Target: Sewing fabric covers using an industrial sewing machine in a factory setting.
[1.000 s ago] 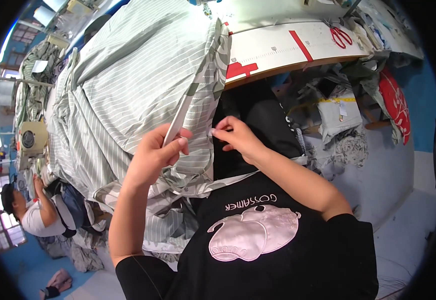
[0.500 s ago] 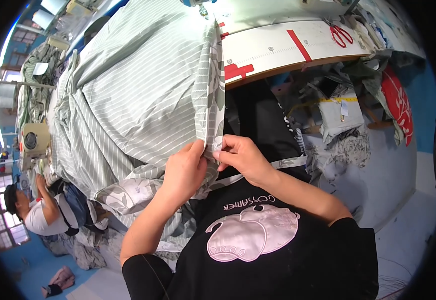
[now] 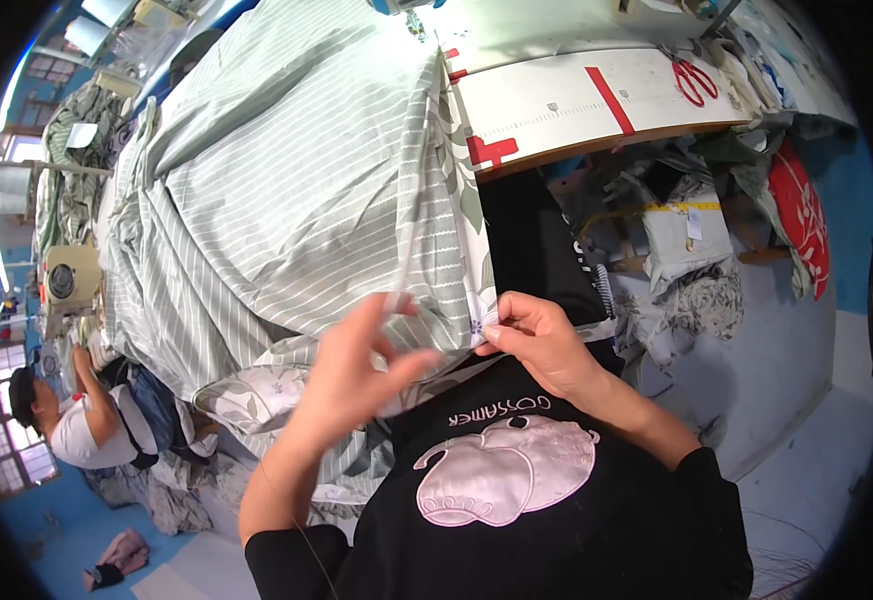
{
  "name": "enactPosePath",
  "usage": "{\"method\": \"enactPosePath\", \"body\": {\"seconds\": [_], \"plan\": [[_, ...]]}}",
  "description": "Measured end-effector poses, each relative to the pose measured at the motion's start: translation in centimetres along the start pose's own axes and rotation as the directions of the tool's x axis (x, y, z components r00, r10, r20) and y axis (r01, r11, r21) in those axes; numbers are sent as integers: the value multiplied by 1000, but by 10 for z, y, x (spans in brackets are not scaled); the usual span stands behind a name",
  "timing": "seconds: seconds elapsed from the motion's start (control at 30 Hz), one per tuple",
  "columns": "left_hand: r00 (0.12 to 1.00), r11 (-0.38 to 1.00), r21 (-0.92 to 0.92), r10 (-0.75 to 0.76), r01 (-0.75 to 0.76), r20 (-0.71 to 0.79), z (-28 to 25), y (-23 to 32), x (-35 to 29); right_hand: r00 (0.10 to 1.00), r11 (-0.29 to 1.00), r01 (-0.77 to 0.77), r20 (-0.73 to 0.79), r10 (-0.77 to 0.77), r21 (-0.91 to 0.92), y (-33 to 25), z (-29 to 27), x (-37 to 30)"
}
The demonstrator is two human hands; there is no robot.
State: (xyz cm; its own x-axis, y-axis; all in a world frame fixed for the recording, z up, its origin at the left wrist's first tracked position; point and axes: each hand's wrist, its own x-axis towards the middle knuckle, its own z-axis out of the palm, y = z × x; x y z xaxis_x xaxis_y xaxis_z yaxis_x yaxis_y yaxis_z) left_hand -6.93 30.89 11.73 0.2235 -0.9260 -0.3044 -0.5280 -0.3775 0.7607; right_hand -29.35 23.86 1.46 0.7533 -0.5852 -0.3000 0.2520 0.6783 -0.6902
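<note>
A large grey-green striped fabric spreads over the sewing table and hangs down toward my lap. Along its right side runs a white strip with a leaf print, reaching up to the needle area of a sewing machine. My right hand pinches the near end of this floral edge between thumb and fingers. Over the striped fabric, my left hand is off the edge, thumb and fingers apart and a little blurred by motion. A pale, blurred thread-like streak stands above it; I cannot tell what it is.
Red-handled scissors lie on the white table, which bears red tape strips and a printed scale. Below the table's edge are bundled cloths with a yellow tape measure. A co-worker sits at another machine at left.
My left hand has let go of the fabric edge and opened, shifting slightly down. My right hand has moved right, pulling the floral edge outward so that it lies flatter and wider.
</note>
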Motion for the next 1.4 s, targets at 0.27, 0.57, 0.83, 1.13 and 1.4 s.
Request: {"method": "enactPosePath", "body": {"seconds": [0.27, 0.57, 0.83, 1.13, 1.4], "plan": [[982, 979, 74, 186, -189, 39, 17, -38, 12, 997, 977, 78, 14, -77, -199, 2, 6, 5], [873, 984, 150, -13, 98, -487, -99, -135, 15, 993, 998, 56, -104, -52, 36, -2, -15, -18], [911, 954, 300, 133, -11, -391, -92, 32, -41, 992, 1000, -12, -129, 11, -10, 9, -30, -26], [723, 574, -556, -94, 601, 684, 70, 57, -16, 988, 951, 101, -81, -130, -291, 3, -32, -43], [602, 511, -429, -239, 745, 762, 113, 18, -1, 968, 848, 181, -62, -243, -498, -3, -32, -48]]}}
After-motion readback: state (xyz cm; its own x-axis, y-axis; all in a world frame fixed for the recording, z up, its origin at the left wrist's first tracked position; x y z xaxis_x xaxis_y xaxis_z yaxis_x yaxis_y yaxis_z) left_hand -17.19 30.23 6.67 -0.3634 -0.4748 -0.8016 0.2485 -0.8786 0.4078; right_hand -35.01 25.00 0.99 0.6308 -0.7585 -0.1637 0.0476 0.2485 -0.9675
